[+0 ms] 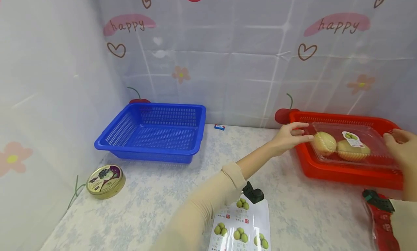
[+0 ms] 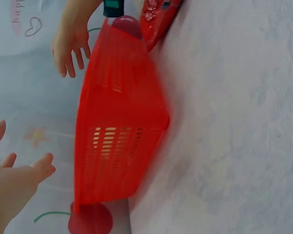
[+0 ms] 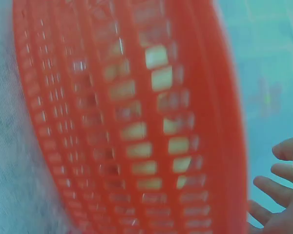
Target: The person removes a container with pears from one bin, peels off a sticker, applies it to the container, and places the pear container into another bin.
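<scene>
A clear plastic clamshell box [image 1: 352,146] lies flat across the top of a red slatted basket [image 1: 338,171] at the table's right side. Its lid is closed. Inside sit two pale yellow-brown round pastries side by side, and a small white label showing green fruit is stuck on the lid above the right one.

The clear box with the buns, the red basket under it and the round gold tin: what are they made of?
The clear box looks like thin glossy plastic: see-through, with glare. The red basket seems moulded plastic, evenly coloured, with slotted walls. The round tin is probably metal, given its shiny gold rim and printed lid.
</scene>
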`<state>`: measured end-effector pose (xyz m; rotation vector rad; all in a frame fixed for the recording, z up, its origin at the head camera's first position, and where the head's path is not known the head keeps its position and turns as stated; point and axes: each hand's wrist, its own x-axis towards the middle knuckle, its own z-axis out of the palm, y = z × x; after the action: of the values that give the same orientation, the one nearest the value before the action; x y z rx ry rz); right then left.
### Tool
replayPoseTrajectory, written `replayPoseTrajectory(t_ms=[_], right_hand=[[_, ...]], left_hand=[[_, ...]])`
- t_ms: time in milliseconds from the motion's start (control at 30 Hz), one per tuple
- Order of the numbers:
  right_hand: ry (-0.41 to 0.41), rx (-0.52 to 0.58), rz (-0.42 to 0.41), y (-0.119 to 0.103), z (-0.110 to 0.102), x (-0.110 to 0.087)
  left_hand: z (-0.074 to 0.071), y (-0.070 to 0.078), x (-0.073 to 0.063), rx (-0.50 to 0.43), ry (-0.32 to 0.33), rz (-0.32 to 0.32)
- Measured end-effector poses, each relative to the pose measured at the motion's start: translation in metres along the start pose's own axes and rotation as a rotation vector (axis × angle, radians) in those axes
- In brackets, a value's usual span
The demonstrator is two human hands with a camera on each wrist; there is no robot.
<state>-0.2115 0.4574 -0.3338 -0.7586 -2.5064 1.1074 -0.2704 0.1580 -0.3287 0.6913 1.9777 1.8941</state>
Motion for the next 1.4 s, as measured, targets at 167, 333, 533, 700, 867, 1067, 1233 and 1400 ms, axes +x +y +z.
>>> replayPoseTrajectory(t_ms=[167,333,533,700,867,1067,1233,1400], right_hand=[[0.073,-0.052,-0.182,-0.016,0.017,-0.007],[0.097,-0.054,-0.357,-0.031,0.036,-0.024],[0.054,0.005,-0.516,-0.055,0.047,-0.053],[0.033,0.016,-0.58,-0.071,0.065,-0.069],[-0.013,0.083,-0.688,-0.087,0.086,-0.083],[-0.011,0.094,-0.91,-0.105,0.114,-0.101],[-0.026,0.03,-0.992,-0.113,0.137,-0.114],[-0.075,-0.119,-1.002,-0.117,0.161,-0.126]], left_hand=[[-0.025,0.001,-0.018,0.124,0.02,0.048],[-0.049,0.0,-0.038,0.26,0.029,0.102],[-0.074,-0.004,-0.059,0.327,0.051,0.097],[-0.092,-0.005,-0.076,0.34,0.071,0.125],[-0.111,-0.005,-0.094,0.364,0.101,0.171],[-0.139,-0.001,-0.117,0.421,0.193,0.256],[-0.16,0.006,-0.13,0.548,0.323,0.345],[-0.169,0.006,-0.139,0.771,0.421,0.349]])
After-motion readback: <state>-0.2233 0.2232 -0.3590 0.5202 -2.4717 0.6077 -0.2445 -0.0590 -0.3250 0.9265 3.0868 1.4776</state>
